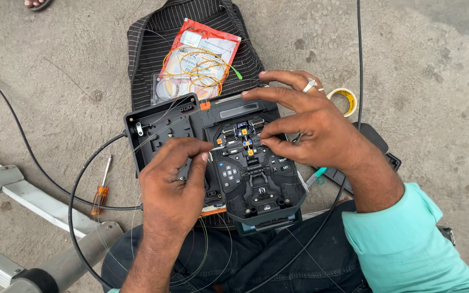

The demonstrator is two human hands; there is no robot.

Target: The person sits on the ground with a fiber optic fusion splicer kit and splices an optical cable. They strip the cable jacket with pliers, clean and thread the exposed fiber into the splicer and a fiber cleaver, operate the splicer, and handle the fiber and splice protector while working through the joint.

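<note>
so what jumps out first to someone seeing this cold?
Dead centre, a dark splicing machine rests on the person's lap, with both hands over it: the left hand pinches a thin fibre at its left side, the right hand fingers the small clamps near its top. Behind it, coiled yellow fibre on a red packet lies on a striped bag; an orange-handled screwdriver sits on the concrete at left.

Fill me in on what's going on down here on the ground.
A person sits on concrete with a fiber fusion splicer on their lap. The left hand pinches a thin fiber and feeds it in from the left; the right hand steadies the holders at the splicer's open middle. An open splice tray lies beside it, with a packet of coiled yellow fiber, a tape roll and an orange-handled screwdriver nearby.
</note>
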